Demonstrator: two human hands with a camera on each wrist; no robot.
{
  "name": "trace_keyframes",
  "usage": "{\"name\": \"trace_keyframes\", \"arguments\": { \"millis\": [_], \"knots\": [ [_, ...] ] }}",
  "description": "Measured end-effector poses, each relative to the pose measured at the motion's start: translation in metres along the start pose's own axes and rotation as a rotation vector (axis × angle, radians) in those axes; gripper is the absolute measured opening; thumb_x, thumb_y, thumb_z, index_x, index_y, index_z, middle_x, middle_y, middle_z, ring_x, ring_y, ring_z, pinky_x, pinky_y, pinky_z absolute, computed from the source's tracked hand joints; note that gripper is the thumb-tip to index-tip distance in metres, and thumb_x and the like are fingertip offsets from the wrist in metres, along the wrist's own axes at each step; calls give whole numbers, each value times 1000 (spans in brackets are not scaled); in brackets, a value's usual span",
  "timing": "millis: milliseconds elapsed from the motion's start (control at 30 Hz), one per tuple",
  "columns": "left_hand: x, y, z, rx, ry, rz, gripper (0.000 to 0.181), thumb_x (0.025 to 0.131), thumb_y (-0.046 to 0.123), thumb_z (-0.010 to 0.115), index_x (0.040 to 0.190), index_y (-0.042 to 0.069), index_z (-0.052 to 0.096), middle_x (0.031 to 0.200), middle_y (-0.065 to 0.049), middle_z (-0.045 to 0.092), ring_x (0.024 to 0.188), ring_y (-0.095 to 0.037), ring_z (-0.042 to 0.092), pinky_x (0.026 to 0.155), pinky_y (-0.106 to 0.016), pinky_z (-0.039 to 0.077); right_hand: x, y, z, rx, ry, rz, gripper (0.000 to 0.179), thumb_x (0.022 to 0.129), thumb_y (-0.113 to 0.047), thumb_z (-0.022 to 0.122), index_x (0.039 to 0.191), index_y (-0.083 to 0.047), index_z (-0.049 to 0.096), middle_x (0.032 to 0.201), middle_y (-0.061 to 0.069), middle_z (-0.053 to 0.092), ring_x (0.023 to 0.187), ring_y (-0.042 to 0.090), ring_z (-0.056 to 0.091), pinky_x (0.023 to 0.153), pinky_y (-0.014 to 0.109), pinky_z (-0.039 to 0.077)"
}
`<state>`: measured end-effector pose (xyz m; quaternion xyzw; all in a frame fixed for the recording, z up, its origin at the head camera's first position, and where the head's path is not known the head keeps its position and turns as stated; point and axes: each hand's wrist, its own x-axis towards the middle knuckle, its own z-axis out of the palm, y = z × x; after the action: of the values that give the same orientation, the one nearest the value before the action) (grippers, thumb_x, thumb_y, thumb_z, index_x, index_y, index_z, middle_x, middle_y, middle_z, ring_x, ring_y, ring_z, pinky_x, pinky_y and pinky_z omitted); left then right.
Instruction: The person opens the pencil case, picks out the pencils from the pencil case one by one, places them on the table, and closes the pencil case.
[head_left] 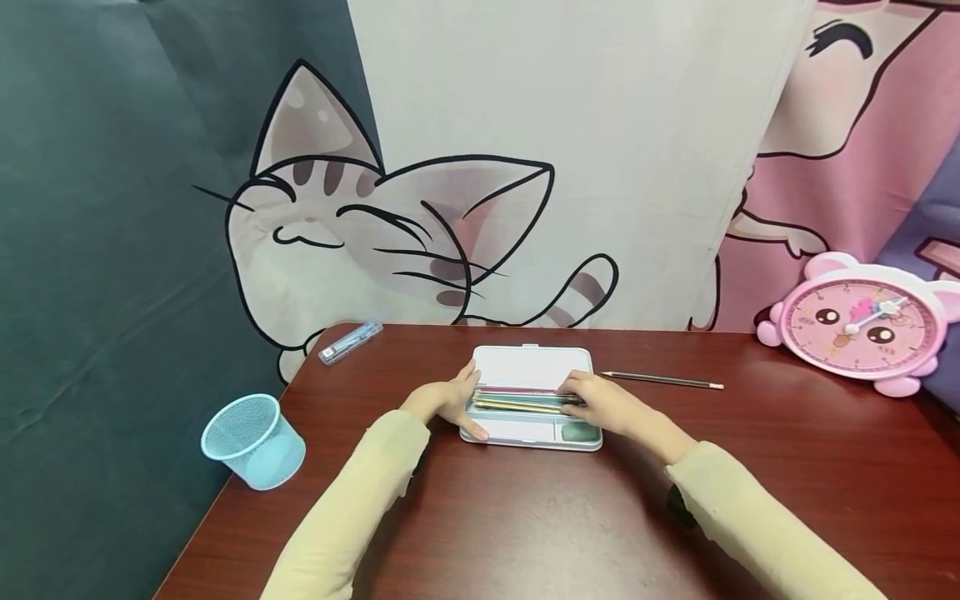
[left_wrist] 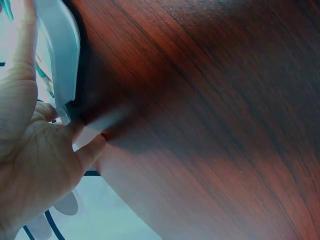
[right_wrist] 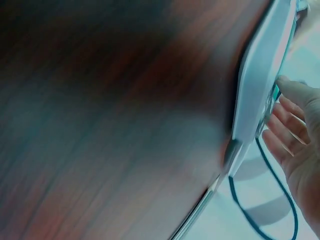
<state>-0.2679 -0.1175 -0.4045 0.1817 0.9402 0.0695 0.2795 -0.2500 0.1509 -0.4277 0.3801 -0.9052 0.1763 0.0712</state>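
A white pencil case (head_left: pixel 532 367) lies unfolded on the table, with several pencils (head_left: pixel 517 402) side by side across its middle. At its left end my left hand (head_left: pixel 452 400) is spread against the side, thumb on the front part and fingers by the lid. The left wrist view shows that hand (left_wrist: pixel 45 145) along the case's rim (left_wrist: pixel 65 60). My right hand (head_left: pixel 600 402) reaches over the right end, its thumb and fingertips around a dark pencil's end. In the right wrist view the right hand's fingertips (right_wrist: pixel 275 125) are at the case's far side.
Right of the case lies a dark pencil (head_left: pixel 663 380) with a pale eraser end. A clear narrow box (head_left: pixel 350 342) sits at the back left edge. A blue mesh basket (head_left: pixel 273 458) stands at the left edge, and a pink clock (head_left: pixel 862 325) at the back right.
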Motion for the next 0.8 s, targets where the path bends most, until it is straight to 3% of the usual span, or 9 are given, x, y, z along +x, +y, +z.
{"name": "trace_keyframes", "arguments": {
  "millis": [267, 400, 567, 800],
  "knots": [
    [0, 5, -1, -1, -3, -11, 114, 70, 50, 73, 146, 3, 2, 154, -13, -11, 143, -24, 4, 113, -37, 20, 6, -9, 9, -238, 120, -123, 5, 74, -5, 70, 77, -7, 67, 74, 1, 56, 64, 11, 55, 54, 21, 45],
    [0, 6, -2, 2, -5, -16, 114, 70, 50, 73, 146, 3, 2, 154, -13, -10, 143, -24, 4, 113, -37, 20, 9, -12, 12, -316, 159, -121, 7, 72, -3, 69, 69, -9, 66, 66, 0, 53, 59, 11, 51, 48, 20, 41],
    [0, 5, -1, -12, -3, -17, 114, 70, 48, 74, 146, 2, 2, 154, -14, -11, 143, -24, 4, 113, -37, 19, 11, -13, 12, -319, 147, -67, 6, 69, -3, 67, 70, -8, 64, 65, 0, 53, 58, 12, 53, 47, 23, 41],
    [-1, 1, -1, -13, -5, -10, 114, 70, 49, 73, 146, 3, 1, 154, -14, -12, 143, -24, 1, 113, -37, 19, 3, -5, 2, -286, 186, -76, 9, 68, -3, 70, 75, -8, 66, 70, -1, 58, 57, 9, 55, 47, 21, 42]
  ]
}}
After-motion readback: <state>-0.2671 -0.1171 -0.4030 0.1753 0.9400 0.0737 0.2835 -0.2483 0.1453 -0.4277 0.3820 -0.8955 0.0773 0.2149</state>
